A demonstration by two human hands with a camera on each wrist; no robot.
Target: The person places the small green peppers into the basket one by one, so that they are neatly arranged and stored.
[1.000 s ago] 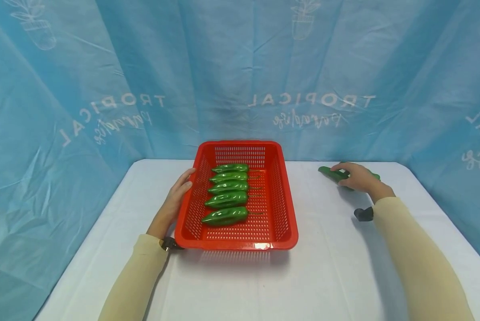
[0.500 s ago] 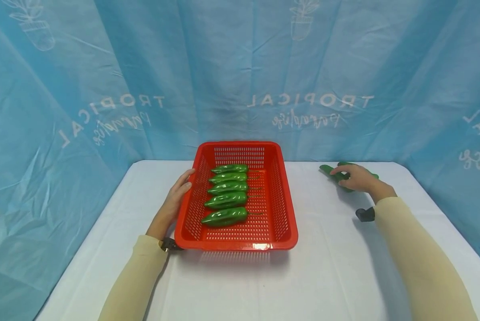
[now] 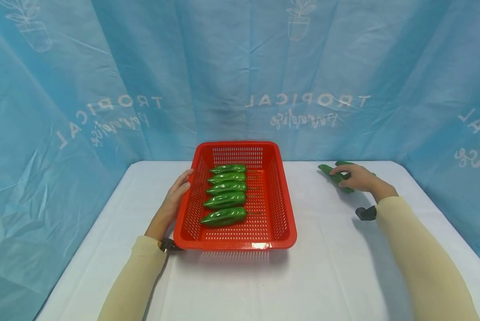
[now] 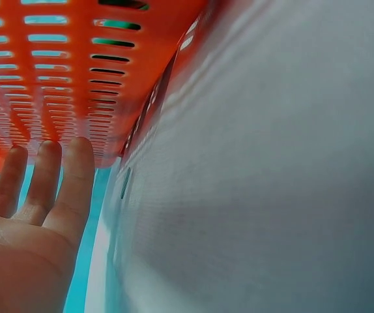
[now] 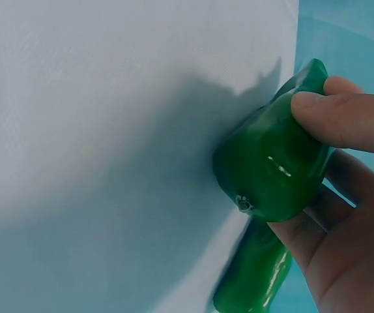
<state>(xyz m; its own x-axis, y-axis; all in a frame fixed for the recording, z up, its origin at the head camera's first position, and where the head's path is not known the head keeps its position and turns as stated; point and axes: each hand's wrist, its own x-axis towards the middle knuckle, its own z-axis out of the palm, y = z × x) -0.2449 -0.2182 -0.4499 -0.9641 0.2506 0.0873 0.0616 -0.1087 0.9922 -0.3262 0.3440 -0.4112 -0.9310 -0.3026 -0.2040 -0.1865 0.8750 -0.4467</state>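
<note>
A red perforated plastic basket (image 3: 233, 245) stands mid-table, with several shiny green peppers (image 3: 223, 216) in a column along its left side, stems pointing right. My left hand (image 3: 175, 196) touches the basket's left wall from outside; in the left wrist view its fingers (image 4: 77, 176) are extended against the slotted wall. At the far right, my right hand (image 3: 358, 178) pinches a green pepper (image 5: 275, 163) between thumb and fingers. Its blunt end faces the right wrist camera, low over the cloth. A second green pepper (image 5: 255, 274) lies behind it, partly hidden by the hand.
A white cloth covers the table (image 3: 260, 290). Blue printed curtains (image 3: 223, 80) hang behind the table and on both sides, close to its edges. A dark device (image 3: 366, 214) sits on the right wrist, another (image 3: 169, 244) on the left wrist, close to the basket's near corner.
The pepper under my right hand has shifted slightly, and more of it and of the pepper behind shows. My left hand and the basket keep their places; the head view has shifted a little.
</note>
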